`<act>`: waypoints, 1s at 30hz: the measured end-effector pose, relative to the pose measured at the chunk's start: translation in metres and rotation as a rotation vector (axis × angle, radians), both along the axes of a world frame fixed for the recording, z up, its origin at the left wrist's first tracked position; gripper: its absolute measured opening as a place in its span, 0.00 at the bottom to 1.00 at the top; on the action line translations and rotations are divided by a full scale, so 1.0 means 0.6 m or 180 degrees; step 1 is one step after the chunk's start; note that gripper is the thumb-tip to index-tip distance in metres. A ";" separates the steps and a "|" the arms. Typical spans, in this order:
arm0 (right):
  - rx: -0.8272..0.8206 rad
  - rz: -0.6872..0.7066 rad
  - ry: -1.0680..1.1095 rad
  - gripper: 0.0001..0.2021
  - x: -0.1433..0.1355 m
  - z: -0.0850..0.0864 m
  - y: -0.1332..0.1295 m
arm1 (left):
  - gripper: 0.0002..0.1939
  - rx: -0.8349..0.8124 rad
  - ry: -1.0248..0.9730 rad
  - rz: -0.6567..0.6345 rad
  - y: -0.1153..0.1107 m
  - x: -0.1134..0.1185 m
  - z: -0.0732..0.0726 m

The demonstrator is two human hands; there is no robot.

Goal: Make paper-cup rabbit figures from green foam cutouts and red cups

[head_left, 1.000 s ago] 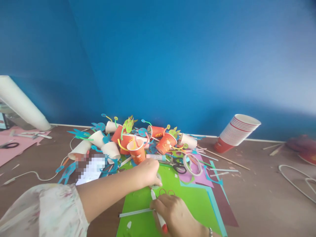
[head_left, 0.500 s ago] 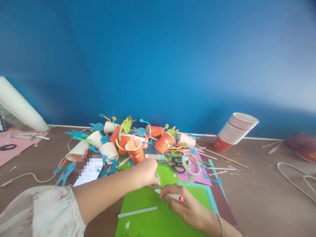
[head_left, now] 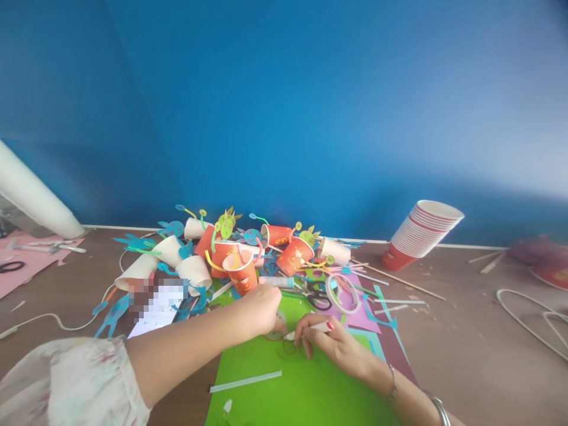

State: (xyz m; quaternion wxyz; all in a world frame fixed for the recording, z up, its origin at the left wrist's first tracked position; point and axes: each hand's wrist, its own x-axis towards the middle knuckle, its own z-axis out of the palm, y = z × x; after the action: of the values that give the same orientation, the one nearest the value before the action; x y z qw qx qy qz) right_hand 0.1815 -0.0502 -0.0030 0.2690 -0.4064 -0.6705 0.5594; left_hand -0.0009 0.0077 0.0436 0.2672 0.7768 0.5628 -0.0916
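My right hand is closed round a white marker with a red end. Its pale tip points left, low over the green paper. Beside it, my left hand is curled with its fingers pressed down on a small, pale, round thing lying on the paper; the hand hides most of it. A thin reddish loop shows faintly under the marker. Just beyond my left hand stands an orange paper cup with bendy straws. A glue stick lies close by.
Cup figures with blue and green paper heads crowd the back. Scissors and a tape roll lie right of centre. A cup stack leans at the right. A phone lies left; pale straws lie in front.
My right hand has moved slightly up with the marker, whose red end now points higher. My left hand stays nearly in place. The whole view has shifted a little.
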 end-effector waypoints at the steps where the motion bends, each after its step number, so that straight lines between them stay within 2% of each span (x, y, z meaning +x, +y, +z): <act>1: 0.0008 0.0004 -0.0009 0.17 0.001 0.000 0.001 | 0.14 0.0006 0.0022 -0.0017 0.000 0.000 -0.001; 11: -0.0072 -0.0050 0.0021 0.16 0.004 0.004 0.005 | 0.13 -0.0055 0.0166 -0.0138 -0.002 0.003 0.009; 15: -0.0202 -0.0313 0.0129 0.17 0.005 0.008 0.002 | 0.12 -0.0026 0.0099 -0.0130 -0.008 -0.002 0.011; 19: -0.0109 -0.0536 0.0126 0.20 0.006 -0.007 -0.004 | 0.12 -0.0012 0.0068 -0.0059 -0.012 -0.006 0.006; 23: -0.0269 -0.0616 0.0272 0.09 0.004 -0.023 -0.011 | 0.14 -0.0004 0.0054 0.0005 -0.010 -0.005 0.001; 26: -0.0255 -0.0485 0.0183 0.02 0.002 -0.021 -0.016 | 0.13 -0.0021 0.0044 0.0033 -0.010 -0.004 0.002; 30: -0.0167 -0.0320 -0.0023 0.03 -0.002 -0.012 -0.018 | 0.11 -0.0027 0.0035 0.0070 -0.011 -0.004 0.003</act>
State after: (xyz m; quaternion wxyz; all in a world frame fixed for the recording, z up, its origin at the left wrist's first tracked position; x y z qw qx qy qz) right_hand 0.1802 -0.0612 -0.0100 0.2836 -0.4486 -0.6352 0.5611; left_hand -0.0036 0.0014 0.0457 0.2683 0.7689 0.5724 -0.0953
